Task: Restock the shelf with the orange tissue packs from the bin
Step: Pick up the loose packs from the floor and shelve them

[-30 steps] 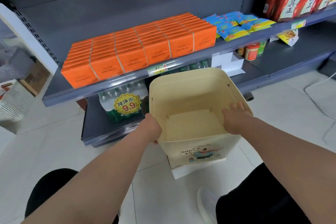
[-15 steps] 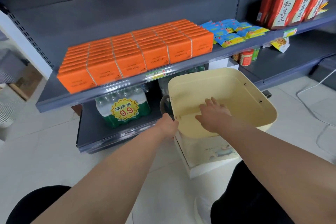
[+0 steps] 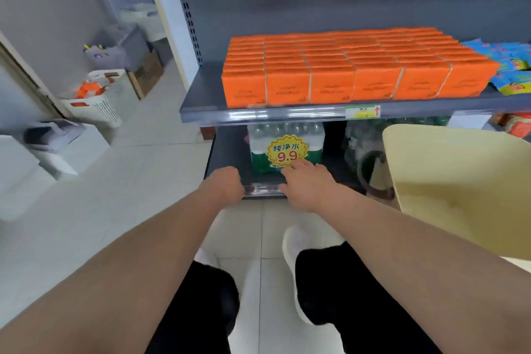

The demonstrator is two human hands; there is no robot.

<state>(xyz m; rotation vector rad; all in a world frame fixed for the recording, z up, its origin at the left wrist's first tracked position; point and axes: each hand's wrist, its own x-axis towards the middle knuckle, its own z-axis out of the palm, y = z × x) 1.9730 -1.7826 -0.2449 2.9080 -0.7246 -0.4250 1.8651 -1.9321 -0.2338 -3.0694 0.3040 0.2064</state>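
**Trainee:** What is the reference point?

**Technician:** The water pack (image 3: 260, 152) with the yellow 9.9 sticker (image 3: 286, 152), on the lower shelf (image 3: 227, 149). All positions are given from it.

**Trainee:** What is nearest the camera?

**Technician:** Below the water pack in the view are two legs in black trousers and a white shoe (image 3: 294, 250) on pale floor tiles. Both bare forearms reach toward the pack.

**Trainee:** Left hand?

**Technician:** The left hand (image 3: 225, 185) is just left of the water pack, at the lower shelf's front edge. It is clenched into a fist, with nothing visible in it.

**Trainee:** Right hand?

**Technician:** The right hand (image 3: 309, 187) is directly in front of the water pack. Its fingers are straight and released, grasping nothing. The fingertips overlap the pack under the sticker, but contact cannot be confirmed.

**Trainee:** The bin?

**Technician:** The cream bin (image 3: 459, 195) is right of the water pack. It is tilted and apart from both hands, and its inside is too blurred to read.

**Trainee:** The task item?

**Technician:** The orange tissue packs (image 3: 356, 72) stand directly above the water pack on the grey shelf (image 3: 201, 89). They form six touching columns, several rows deep. Blue packets (image 3: 511, 66) lie just right of them. A yellow price label (image 3: 363, 112) sits on the shelf's front rail.

**Trainee:** Farthest?

**Technician:** Well left of the water pack and farther back, a white basket (image 3: 100, 109) on the floor holds orange items.
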